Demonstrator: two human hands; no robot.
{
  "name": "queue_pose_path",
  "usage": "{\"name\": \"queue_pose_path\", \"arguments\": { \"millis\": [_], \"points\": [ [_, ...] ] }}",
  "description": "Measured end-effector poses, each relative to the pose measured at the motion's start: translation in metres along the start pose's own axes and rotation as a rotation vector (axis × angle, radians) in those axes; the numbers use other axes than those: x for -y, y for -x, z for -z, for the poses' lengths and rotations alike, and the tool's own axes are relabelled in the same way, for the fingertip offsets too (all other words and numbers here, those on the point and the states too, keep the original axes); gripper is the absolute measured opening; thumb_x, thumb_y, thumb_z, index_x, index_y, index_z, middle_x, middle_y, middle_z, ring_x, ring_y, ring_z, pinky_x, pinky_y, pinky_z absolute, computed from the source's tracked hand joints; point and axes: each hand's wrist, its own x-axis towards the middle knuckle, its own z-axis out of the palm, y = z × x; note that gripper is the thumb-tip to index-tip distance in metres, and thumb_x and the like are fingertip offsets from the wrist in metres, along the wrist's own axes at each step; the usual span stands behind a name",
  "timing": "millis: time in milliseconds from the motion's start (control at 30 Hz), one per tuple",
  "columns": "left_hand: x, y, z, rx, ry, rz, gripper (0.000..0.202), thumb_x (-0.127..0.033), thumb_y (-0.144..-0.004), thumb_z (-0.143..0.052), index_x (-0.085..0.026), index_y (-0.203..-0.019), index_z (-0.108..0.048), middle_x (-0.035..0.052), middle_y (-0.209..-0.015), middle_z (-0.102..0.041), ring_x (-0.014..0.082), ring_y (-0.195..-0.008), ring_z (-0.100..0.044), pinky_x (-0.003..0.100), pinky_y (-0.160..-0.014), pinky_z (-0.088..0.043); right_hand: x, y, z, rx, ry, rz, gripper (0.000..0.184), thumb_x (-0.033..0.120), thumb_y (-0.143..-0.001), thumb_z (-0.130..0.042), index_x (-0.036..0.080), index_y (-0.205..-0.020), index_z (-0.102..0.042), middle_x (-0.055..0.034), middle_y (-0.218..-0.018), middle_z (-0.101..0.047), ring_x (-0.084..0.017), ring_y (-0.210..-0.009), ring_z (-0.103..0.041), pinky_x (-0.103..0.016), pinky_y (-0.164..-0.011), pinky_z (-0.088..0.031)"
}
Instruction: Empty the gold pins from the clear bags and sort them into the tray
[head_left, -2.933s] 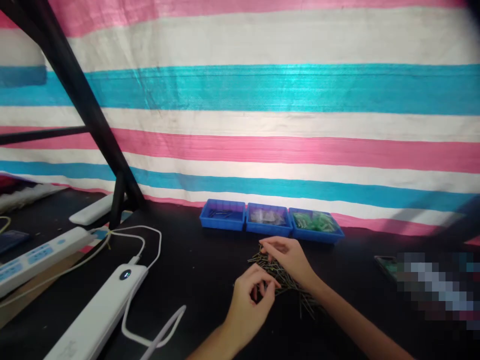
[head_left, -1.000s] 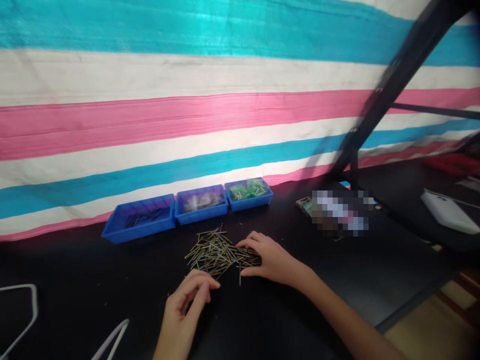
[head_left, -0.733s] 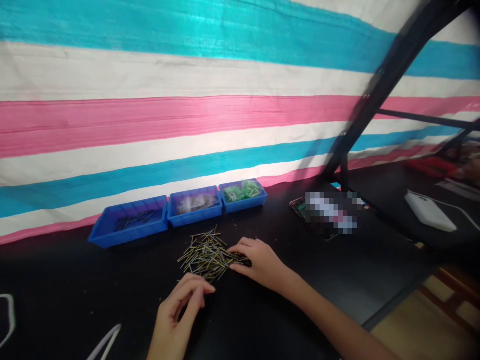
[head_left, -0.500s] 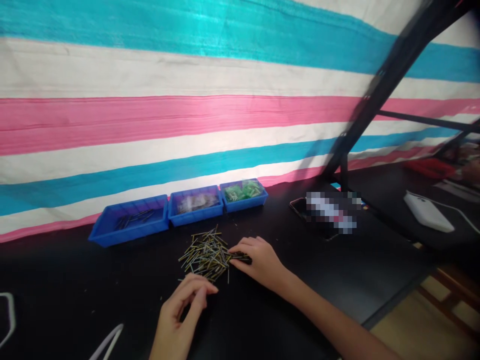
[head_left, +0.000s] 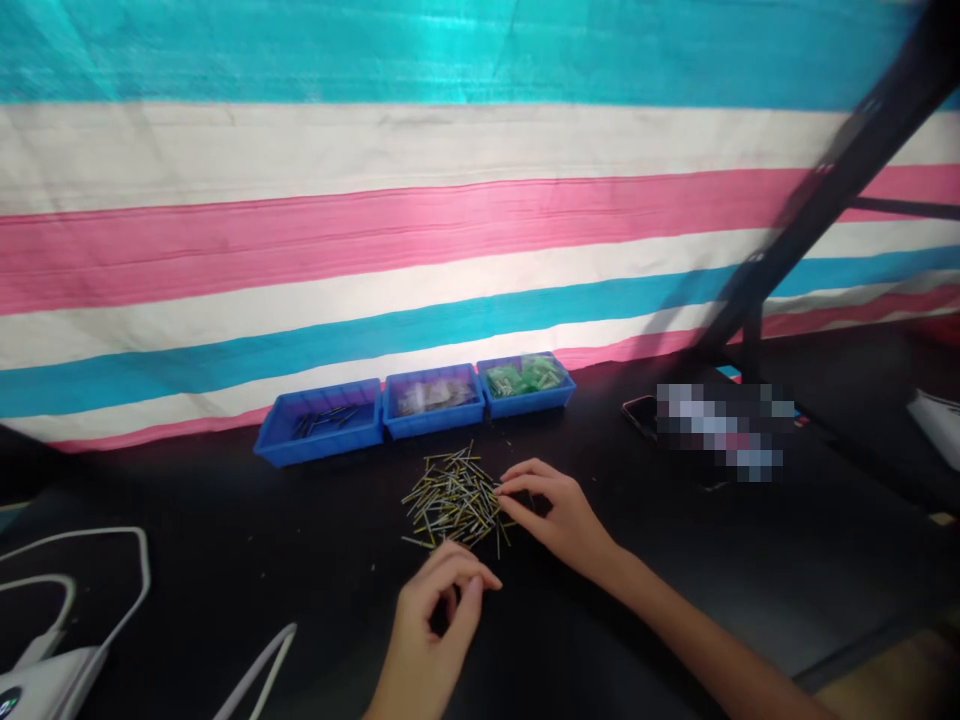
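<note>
A loose pile of thin silver-and-yellow rods (head_left: 454,495) lies on the black table; their exact kind is too small to make out. My right hand (head_left: 559,510) reaches in from the right, its thumb and finger tips drawn close together on rods at the pile's right edge. Just in front of the pile, my left hand (head_left: 442,610) is curled, the thumb bent against the fingers. Whatever is between those left fingertips, if anything, cannot be seen.
Behind the pile stand three blue bins: the left bin (head_left: 322,445) with dark rods, the middle bin (head_left: 435,420) with clear bags, the right bin (head_left: 529,400) with green bags. A phone (head_left: 640,414) lies right; white cables (head_left: 142,570) and a white device (head_left: 56,685) are left.
The view has turned left, so bins and pile appear farther right and the white device shows at lower left. My right fingertips have come closer together at the pile's edge. My left hand keeps its curl.
</note>
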Motion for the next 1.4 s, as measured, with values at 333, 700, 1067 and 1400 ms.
{"name": "queue_pose_path", "arguments": {
  "millis": [333,700,1067,1400],
  "points": [
    [0.006,0.000,-0.002,-0.042,-0.072,-0.011,0.016,-0.023,-0.082,-0.048,-0.017,-0.080,-0.063,0.0024,-0.070,-0.054,0.0114,-0.058,-0.048,0.021,-0.051,-0.035,0.000,-0.001,-0.003,0.016,-0.315,-0.265,0.030,0.038,-0.065,-0.072,0.018,-0.086,-0.069,0.0003,-0.066,-0.063,-0.010,-0.055,-0.052,-0.021,-0.049,-0.039],
    [0.008,-0.005,0.002,-0.097,0.019,0.103,0.022,-0.031,-0.079,-0.055,-0.019,-0.097,-0.062,-0.0010,-0.066,-0.052,0.0100,-0.057,-0.045,0.020,-0.052,-0.038,0.007,0.004,-0.009,0.209,-0.716,-0.354,0.035,0.030,-0.068,-0.070,0.020,-0.101,-0.064,-0.0020,-0.079,-0.069,-0.016,-0.078,-0.064,-0.030,-0.073,-0.050],
    [0.007,-0.004,0.002,-0.092,0.108,0.138,0.019,-0.032,-0.078,-0.057,-0.018,-0.091,-0.061,-0.0003,-0.068,-0.053,0.0101,-0.058,-0.047,0.020,-0.053,-0.038,0.015,0.008,-0.009,0.363,-0.868,-0.430,0.045,0.025,-0.066,-0.073,0.021,-0.108,-0.060,0.0028,-0.068,-0.065,-0.013,-0.072,-0.063,-0.027,-0.072,-0.048],
    [0.009,-0.004,0.004,-0.009,0.329,0.167,0.020,-0.034,-0.076,-0.060,-0.021,-0.086,-0.072,0.0052,-0.089,-0.056,0.0061,-0.052,-0.046,0.023,-0.051,-0.042,0.013,0.013,-0.015,0.423,-0.940,-0.493,0.055,0.020,-0.059,-0.077,0.021,-0.110,-0.059,0.0051,-0.062,-0.064,-0.011,-0.061,-0.062,-0.025,-0.067,-0.048]
  ]
}}
